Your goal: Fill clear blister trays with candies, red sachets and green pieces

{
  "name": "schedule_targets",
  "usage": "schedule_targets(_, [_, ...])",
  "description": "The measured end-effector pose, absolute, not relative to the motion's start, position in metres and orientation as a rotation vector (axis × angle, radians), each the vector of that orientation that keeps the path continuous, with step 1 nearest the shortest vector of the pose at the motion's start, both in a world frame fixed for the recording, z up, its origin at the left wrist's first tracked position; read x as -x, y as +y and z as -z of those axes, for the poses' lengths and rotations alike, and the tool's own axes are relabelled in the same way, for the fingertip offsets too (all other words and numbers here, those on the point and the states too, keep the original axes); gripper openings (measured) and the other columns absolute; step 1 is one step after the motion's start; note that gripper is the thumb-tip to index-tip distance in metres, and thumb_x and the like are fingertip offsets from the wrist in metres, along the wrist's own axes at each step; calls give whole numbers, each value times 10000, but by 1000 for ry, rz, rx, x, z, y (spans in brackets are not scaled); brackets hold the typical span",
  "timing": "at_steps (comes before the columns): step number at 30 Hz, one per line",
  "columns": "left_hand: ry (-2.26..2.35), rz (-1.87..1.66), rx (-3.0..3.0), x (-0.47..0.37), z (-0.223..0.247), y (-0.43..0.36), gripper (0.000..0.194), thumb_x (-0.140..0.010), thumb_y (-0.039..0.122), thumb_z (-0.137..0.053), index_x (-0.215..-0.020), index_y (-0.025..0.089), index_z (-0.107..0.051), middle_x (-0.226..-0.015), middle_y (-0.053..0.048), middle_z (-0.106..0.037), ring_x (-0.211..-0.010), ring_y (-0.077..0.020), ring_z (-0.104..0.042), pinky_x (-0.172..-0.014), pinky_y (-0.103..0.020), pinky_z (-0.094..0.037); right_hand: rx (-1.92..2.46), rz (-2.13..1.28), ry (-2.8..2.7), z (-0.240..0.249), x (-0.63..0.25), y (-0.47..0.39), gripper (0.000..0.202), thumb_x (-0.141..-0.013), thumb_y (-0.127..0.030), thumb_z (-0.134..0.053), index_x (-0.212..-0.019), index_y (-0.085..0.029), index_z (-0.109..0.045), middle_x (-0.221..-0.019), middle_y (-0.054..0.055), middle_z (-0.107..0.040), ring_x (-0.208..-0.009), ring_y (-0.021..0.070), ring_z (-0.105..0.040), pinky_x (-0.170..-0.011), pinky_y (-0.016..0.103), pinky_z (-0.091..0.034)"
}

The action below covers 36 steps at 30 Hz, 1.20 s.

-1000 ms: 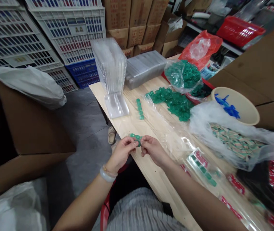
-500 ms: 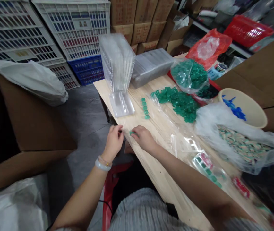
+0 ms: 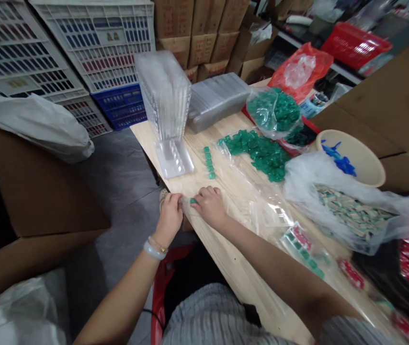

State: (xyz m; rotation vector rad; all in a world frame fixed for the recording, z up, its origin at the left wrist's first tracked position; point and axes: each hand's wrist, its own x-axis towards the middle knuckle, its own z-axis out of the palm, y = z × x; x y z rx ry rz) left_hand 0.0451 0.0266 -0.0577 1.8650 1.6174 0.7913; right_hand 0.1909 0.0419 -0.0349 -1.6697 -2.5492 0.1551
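Observation:
My left hand (image 3: pixel 170 214) is closed in a pinch at the table's front edge, on a thin clear plastic piece (image 3: pixel 186 206) whose shape is hard to make out. Just to its right, my right hand (image 3: pixel 210 206) has its fingers curled down over the wood, and a small green block (image 3: pixel 193 201) shows at its thumb and fingertips. Beyond the hands lies a row of several green blocks (image 3: pixel 209 163). Left of that row is a clear plastic tray (image 3: pixel 174 159). A loose heap of green pieces (image 3: pixel 258 152) lies farther right.
Tall clear plastic trays (image 3: pixel 163 96) and a second stack (image 3: pixel 219 98) stand at the table's far end. To the right are a bag of green pieces (image 3: pixel 276 112), a cream bowl (image 3: pixel 369 165) and a bag of striped pieces (image 3: pixel 355 211). A cardboard box (image 3: pixel 46 191) stands on the left.
My right hand now lies flatter over the green block, its fingers curled down on the table. The whole view has shifted slightly, with the tabletop things appearing farther left.

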Motion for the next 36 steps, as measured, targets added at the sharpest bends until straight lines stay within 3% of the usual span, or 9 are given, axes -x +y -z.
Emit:
schedule_targets(6, [1545, -701, -2248, -57, 46, 31, 274, -787, 202, -468, -1044, 213, -563, -1057, -87, -530, -978, -244, -459, -816, -390, -366, 1725, -74, -2247, 24, -249, 48, 379, -777, -356, -557, -1105, -166, -542, -1004, 105, -561, -953, 215, -465, -810, 356, -335])
schedule_targets(11, [1400, -623, -2317, -82, 55, 35, 181, -802, 259, -479, -925, 226, -609, -943, -56, -610, -904, -226, -498, -794, -385, -345, 2126, 76, -1786, 25, -365, 91, 286, -848, -235, -407, -978, -59, -591, -889, 121, -559, -867, 166, -506, -750, 289, -362])
schedule_targets(15, [1402, -698, -2263, -86, 52, 32, 226, -767, 260, -528, -979, 224, -600, -991, -66, -594, -923, -232, -501, -819, -397, -350, 2171, 48, -1750, 37, -402, 117, 163, -773, -195, -519, -864, -96, -611, -840, 79, -547, -781, 129, -511, -676, 254, -374])
schedule_targets(19, [1345, -897, -1926, -107, 31, 47, 238, -741, 296, -559, -960, 221, -614, -992, -68, -585, -933, -221, -518, -846, -385, -374, 2069, -129, -1663, 37, -398, 113, 149, -723, -215, -568, -830, -118, -607, -776, 44, -554, -678, 111, -507, -638, 247, -412])
schedule_targets(24, [933, -812, -933, -175, 7, 79, 259, -710, 316, -594, -912, 154, -604, -840, -61, -627, -732, -142, -584, -658, -262, -461, 1658, -618, -1603, 13, -357, 75, 184, -748, -313, -552, -829, -152, -587, -688, 7, -556, -596, 104, -508, -565, 234, -430])
schedule_targets(29, [787, -721, -486, -182, 7, 82, 179, -638, 254, -686, -701, 115, -591, -623, -4, -587, -538, -63, -542, -562, -180, -460, 1542, -338, -1926, -11, -316, 47, 127, -764, -280, -571, -797, -158, -577, -728, 37, -547, -698, 141, -506, -639, 270, -425])
schedule_targets(36, [597, -643, -360, -140, 8, 63, 163, -688, 237, -662, -787, 115, -618, -682, -10, -603, -599, -76, -576, -614, -197, -500, 1409, -226, -2115, -13, -290, 40, 161, -812, -311, -508, -764, -162, -544, -710, 48, -539, -708, 161, -491, -666, 298, -421])
